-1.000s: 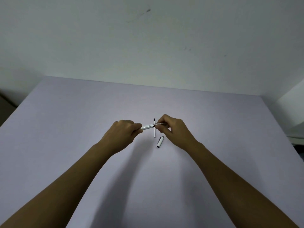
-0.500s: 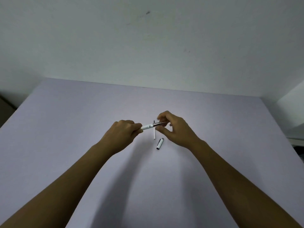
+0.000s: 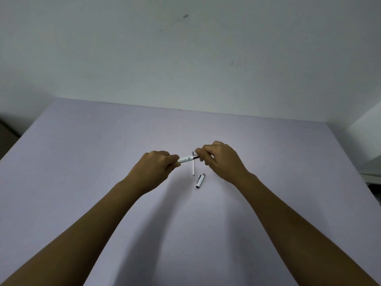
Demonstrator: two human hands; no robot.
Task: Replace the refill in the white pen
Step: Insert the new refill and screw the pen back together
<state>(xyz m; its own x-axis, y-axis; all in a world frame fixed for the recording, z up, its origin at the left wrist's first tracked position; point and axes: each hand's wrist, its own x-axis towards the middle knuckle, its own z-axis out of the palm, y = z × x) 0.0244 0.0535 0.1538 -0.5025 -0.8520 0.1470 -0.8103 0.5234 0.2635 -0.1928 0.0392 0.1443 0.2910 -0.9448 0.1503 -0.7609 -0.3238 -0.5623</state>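
Both hands hold the white pen (image 3: 186, 159) level above the pale purple table (image 3: 82, 162). My left hand (image 3: 156, 168) grips the white barrel at its left end. My right hand (image 3: 219, 159) pinches the dark front section at the pen's right end, fingers closed around it. On the table just behind and below the pen lies a thin white refill (image 3: 193, 168) with a dark tip pointing away from me. The pen's white cap (image 3: 200, 180) lies on the table a little nearer to me, to the right of the refill.
A plain pale wall (image 3: 185, 58) rises behind the table's far edge. A white ledge or box (image 3: 369, 141) stands off the table's right side. Dark floor shows at the far left.
My right hand's fingers, spread half a second ago, have closed again around the pen's dark front end. The left hand, the refill and the cap have stayed in place.
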